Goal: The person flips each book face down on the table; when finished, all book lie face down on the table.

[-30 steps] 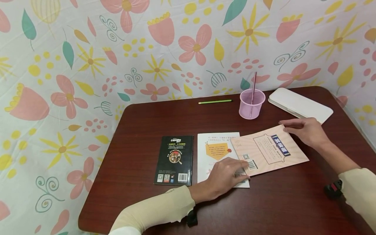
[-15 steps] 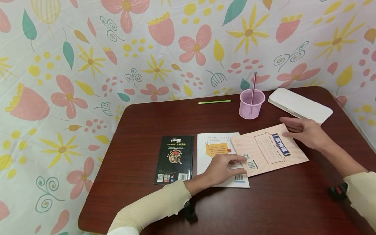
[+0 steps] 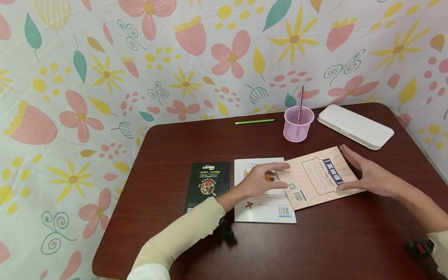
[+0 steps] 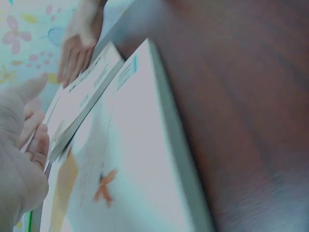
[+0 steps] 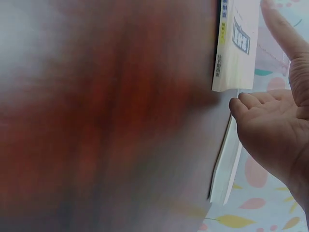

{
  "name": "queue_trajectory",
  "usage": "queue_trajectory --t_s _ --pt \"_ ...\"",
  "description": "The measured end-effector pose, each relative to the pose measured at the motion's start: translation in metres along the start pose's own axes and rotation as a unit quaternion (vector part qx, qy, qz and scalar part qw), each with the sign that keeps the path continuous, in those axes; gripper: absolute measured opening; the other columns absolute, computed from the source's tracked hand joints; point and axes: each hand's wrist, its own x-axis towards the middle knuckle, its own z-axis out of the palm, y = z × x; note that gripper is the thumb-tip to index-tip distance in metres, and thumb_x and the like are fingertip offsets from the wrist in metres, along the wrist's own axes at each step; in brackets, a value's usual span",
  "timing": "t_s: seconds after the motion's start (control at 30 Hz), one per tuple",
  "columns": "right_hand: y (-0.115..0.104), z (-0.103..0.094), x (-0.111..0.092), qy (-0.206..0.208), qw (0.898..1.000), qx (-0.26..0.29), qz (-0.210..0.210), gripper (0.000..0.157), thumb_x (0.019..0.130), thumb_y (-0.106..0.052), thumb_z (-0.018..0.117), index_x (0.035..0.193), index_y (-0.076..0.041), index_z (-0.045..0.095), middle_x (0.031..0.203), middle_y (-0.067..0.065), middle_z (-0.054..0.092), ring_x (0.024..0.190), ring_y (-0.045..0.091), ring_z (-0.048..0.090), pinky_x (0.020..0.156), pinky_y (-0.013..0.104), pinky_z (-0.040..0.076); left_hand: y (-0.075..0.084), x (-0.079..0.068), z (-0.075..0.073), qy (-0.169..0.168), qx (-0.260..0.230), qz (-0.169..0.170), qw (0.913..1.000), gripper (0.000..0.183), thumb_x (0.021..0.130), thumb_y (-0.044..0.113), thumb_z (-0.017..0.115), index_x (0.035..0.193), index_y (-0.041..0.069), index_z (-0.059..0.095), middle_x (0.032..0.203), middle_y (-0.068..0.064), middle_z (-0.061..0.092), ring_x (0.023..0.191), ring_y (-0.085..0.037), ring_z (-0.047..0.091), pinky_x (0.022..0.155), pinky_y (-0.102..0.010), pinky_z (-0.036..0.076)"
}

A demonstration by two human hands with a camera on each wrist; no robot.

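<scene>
A peach book lies slanted, its left end beside or slightly over a white book. Over the white book hovers my left hand, thumb and fingers apart at the peach book's left edge. My right hand is spread around the peach book's right end, thumb over its lower right part and fingers by the upper right corner. In the right wrist view the right hand appears apart from the book's end. Both hands look relaxed and hold nothing. Left of the white book, a black book is partly covered by my left sleeve.
Behind the books stands a pink mesh cup with a purplish pencil in it. A white case lies at the back right, a green pencil near the back edge. A flowered cloth hangs behind the brown table.
My left hand has let go of the peach book's lower left corner and moved up along its left edge. The right hand has slid from the top right corner down around the right end.
</scene>
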Motion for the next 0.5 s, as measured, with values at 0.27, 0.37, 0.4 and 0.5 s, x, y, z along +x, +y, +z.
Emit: queue_trajectory --t_s 0.27,0.37,0.4,0.5 --pt "0.000 0.009 -0.022 -0.005 0.999 0.026 -0.023 0.130 0.078 -0.005 0.095 0.169 0.001 0.002 0.171 0.035 0.005 0.143 -0.024 0.010 0.104 -0.003 0.017 -0.005 0.019 -0.011 -0.031 0.034 -0.007 0.9989 0.075 0.094 0.025 0.085 0.160 0.018 0.051 0.161 0.012 0.050 0.148 0.001 0.039 0.119 -0.022 0.033" --pt "-0.001 0.012 -0.028 0.011 1.000 0.003 -0.008 0.125 0.079 -0.009 0.095 0.168 0.004 0.008 0.169 0.038 0.012 0.136 -0.028 0.015 0.101 -0.004 0.021 -0.009 0.024 -0.014 -0.042 0.067 -0.009 0.9968 0.078 0.094 0.024 0.085 0.162 0.017 0.048 0.163 0.009 0.048 0.150 -0.001 0.038 0.119 -0.021 0.032" --pt "-0.002 0.014 -0.030 0.017 1.000 -0.007 -0.003 0.123 0.079 -0.011 0.095 0.168 0.004 0.011 0.168 0.039 0.016 0.133 -0.030 0.017 0.099 -0.005 0.022 -0.011 0.026 -0.014 -0.047 0.075 -0.010 0.9960 0.078 0.094 0.023 0.085 0.162 0.016 0.047 0.163 0.008 0.048 0.149 -0.002 0.039 0.118 -0.021 0.033" --pt "-0.004 0.017 -0.034 0.040 0.997 -0.059 0.017 0.119 0.078 -0.019 0.097 0.166 0.006 0.021 0.162 0.042 0.028 0.126 -0.033 0.018 0.095 -0.007 0.020 -0.017 0.029 -0.016 -0.064 0.096 -0.006 0.9933 0.080 0.094 0.020 0.084 0.164 0.014 0.044 0.165 0.005 0.045 0.149 -0.003 0.040 0.115 -0.019 0.036"
